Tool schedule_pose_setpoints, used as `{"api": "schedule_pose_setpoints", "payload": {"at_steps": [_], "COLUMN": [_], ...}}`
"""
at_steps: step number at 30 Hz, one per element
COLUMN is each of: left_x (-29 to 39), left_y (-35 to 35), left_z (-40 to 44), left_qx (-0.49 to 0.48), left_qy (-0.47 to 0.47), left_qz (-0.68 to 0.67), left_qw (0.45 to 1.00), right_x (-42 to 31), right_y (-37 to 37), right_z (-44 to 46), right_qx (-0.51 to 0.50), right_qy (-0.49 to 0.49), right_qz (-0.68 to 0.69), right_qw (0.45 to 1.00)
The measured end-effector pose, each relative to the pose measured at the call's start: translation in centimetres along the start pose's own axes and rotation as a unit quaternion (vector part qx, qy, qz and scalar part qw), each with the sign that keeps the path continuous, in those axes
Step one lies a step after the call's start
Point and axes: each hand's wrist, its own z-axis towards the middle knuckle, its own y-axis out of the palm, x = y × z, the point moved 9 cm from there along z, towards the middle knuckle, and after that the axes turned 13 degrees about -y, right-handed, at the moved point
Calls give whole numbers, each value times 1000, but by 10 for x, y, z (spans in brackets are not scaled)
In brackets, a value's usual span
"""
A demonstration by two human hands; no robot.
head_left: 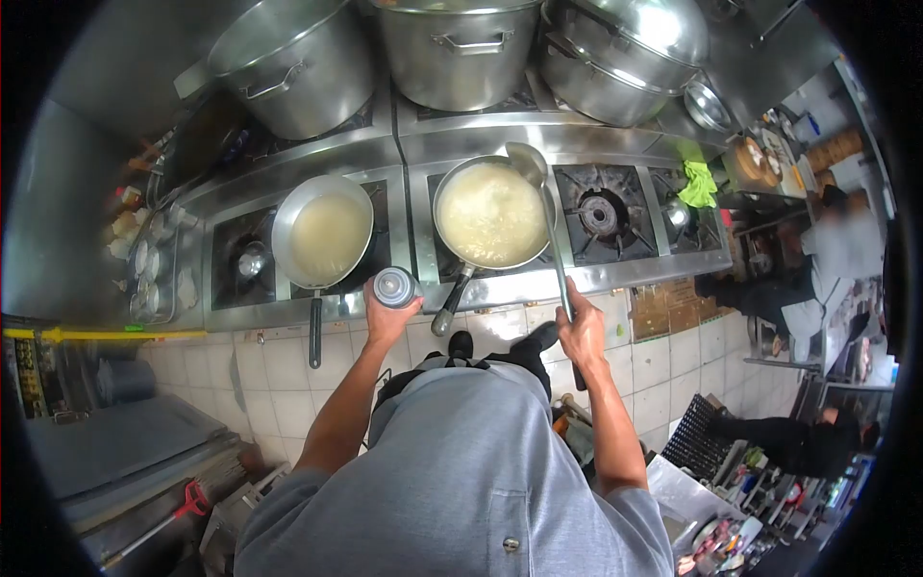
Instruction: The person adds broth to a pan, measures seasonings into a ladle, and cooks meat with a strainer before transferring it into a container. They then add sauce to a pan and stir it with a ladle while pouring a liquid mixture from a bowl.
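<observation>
My left hand [388, 320] is wrapped round a cylindrical container [394, 287] with a grey top, held in front of the stove between two pans. Its kind is unclear. My right hand [582, 329] grips the long handle of a ladle [527, 163]; the ladle's bowl is at the far right rim of the right pan [456, 296]. Pale, bubbling liquid [490, 213] fills much of that pan. A second pan [283, 231], on the burner to the left, holds calmer, yellowish liquid [330, 235]. Both pan handles point toward me.
Large steel pots [461, 62] line the back of the stove [673, 264]. A bare burner [601, 213] lies right of the pans, with a green cloth [699, 183] beyond. One person [832, 260] stands at the right; another in dark clothing [793, 442] is lower right.
</observation>
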Motion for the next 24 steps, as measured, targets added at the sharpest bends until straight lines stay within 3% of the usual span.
{"api": "schedule_pose_setpoints", "payload": {"at_steps": [1, 4, 6, 7, 8, 10, 12, 13, 14, 16, 20, 22, 24], "left_x": [-2, -3, 3, 4, 4, 3, 0, -2, -4, -8, -7, -1, 2], "left_y": [0, 1, 0, -2, -2, -1, 0, 0, 1, 2, 2, -1, -1], "left_z": [0, 1, -1, -1, -1, -1, 0, -1, 1, 1, 1, -2, -3], "left_qx": [-1, -9, 2, 3, 3, 2, -1, -1, -2, -3, -4, 0, -10], "left_qy": [1, -3, 6, 5, 1, -3, -5, -6, -13, -20, -17, -17, -39], "left_qz": [1, -32, 20, 20, 18, 15, 6, 6, 10, 13, 0, -1, -5], "left_qw": [1000, 999, 1000, 1000, 1000, 1000, 1000, 1000, 1000, 1000, 1000, 1000, 999], "right_x": [-4, 11, 27, 37, 38, 17, -1, -16, -22, -32, -57, -57, -50], "right_y": [2, 31, 60, 78, 90, 111, 129, 128, 124, 124, 92, 71, 46], "right_z": [5, 11, 6, 2, -5, -21, -29, -32, -32, -40, -39, -38, -36], "right_qx": [9, -40, -76, -50, -46, -55, -60, -68, -68, -63, -70, -79, -84], "right_qy": [-32, 42, 82, 44, 83, 161, 217, 246, 246, 309, 306, 290, 269], "right_qz": [-15, 17, 39, 73, 177, 352, 531, 591, 592, 663, 656, 592, 571], "right_qw": [999, 998, 993, 995, 980, 920, 817, 765, 765, 679, 686, 748, 771]}}
